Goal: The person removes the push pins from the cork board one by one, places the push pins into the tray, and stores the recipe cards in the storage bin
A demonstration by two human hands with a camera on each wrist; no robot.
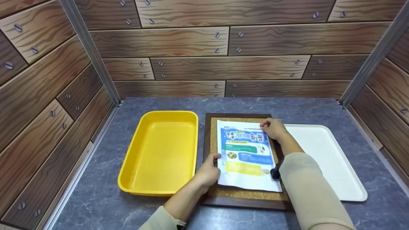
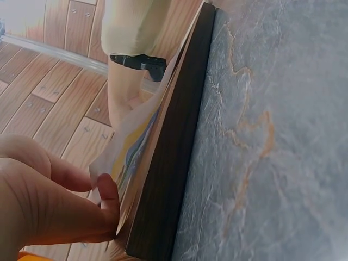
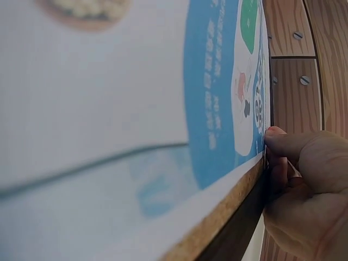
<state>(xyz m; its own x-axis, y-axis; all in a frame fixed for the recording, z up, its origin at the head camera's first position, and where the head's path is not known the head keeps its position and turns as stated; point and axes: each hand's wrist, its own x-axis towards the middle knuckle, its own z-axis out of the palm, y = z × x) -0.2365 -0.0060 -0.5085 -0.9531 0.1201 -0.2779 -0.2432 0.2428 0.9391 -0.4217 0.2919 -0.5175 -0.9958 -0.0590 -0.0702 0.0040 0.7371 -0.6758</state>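
Head view showed the left hand (image 1: 208,172) nearest, its fingers pinching the left edge of a printed sheet (image 1: 245,154). That sheet lay over a framed cork board (image 1: 228,192) on the desk (image 1: 96,195), between a yellow tray (image 1: 159,150) and a white tray (image 1: 330,159). Farther off, the right fingers (image 1: 273,127) pinched something small and red (image 1: 261,128) at the sheet's upper right. Wood-patterned walls (image 1: 179,43) rose behind.
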